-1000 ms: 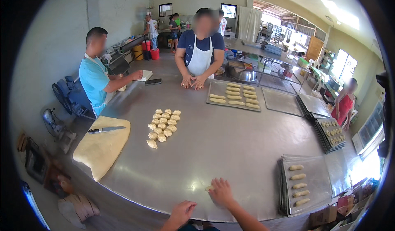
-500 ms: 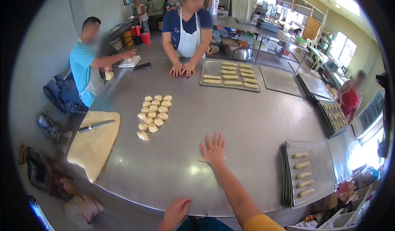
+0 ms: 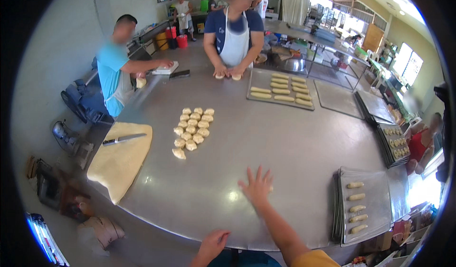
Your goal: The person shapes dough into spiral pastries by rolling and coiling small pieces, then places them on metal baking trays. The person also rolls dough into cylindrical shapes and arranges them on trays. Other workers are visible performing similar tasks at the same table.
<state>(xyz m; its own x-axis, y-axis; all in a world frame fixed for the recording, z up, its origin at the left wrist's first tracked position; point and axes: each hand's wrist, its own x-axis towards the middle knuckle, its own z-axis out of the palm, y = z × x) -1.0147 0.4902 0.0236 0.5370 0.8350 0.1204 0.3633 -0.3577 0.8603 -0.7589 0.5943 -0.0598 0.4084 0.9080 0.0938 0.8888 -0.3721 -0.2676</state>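
My right hand (image 3: 257, 186) lies flat on the metal table, fingers spread. Beneath its palm is a piece of dough (image 3: 271, 189), almost wholly hidden, with just a pale bit showing at the right side. Close to the table's front edge, my left hand (image 3: 213, 245) rests with its fingers loosely curled and nothing visible in them. Several rough dough lumps (image 3: 192, 129) sit in rows ahead and to the left. On the right, several rolled dough sticks (image 3: 356, 197) lie in a column on a stack of baking trays (image 3: 375, 219).
A dough sheet (image 3: 121, 165) with a knife (image 3: 124, 139) covers the left corner. Across the table, a co-worker (image 3: 233, 39) presses dough; another (image 3: 113, 67) stands by a white scale (image 3: 166, 67). A filled tray (image 3: 251, 96) and shaped-dough trays (image 3: 394, 143) line the far and right sides.
My right hand has drawn back toward me over the dough, hiding more of it. The view has turned slightly left. Dough now shows under the opposite co-worker's hands; the left co-worker's hand has lowered to the scale.
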